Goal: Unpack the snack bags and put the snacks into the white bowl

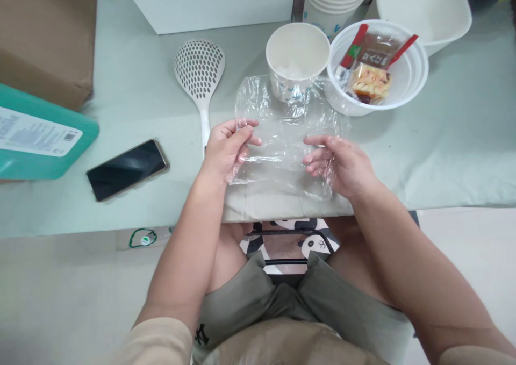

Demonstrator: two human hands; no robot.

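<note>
A crinkled sheet or bag of clear plastic (278, 139) lies spread on the table in front of me, between my hands. My left hand (228, 147) is at its left edge, thumb and fingers a little apart and touching the film. On the right side, my right hand (338, 160) has its fingers stretched inward, with film around them; whether they are under or over it I cannot tell. Just behind the film stands a white paper cup (296, 58), the plastic reaching its base. A white slotted skimmer (200, 72) lies with its handle end hidden by my left hand.
A white bowl (419, 77) with wrapped snacks (371, 80) stands right of the cup. Behind are stacked paper cups (332, 13), a white container (443, 10) and a white box (217, 2). Leftward are a phone (128, 170), a teal bottle (86, 134) and a brown box (48, 37).
</note>
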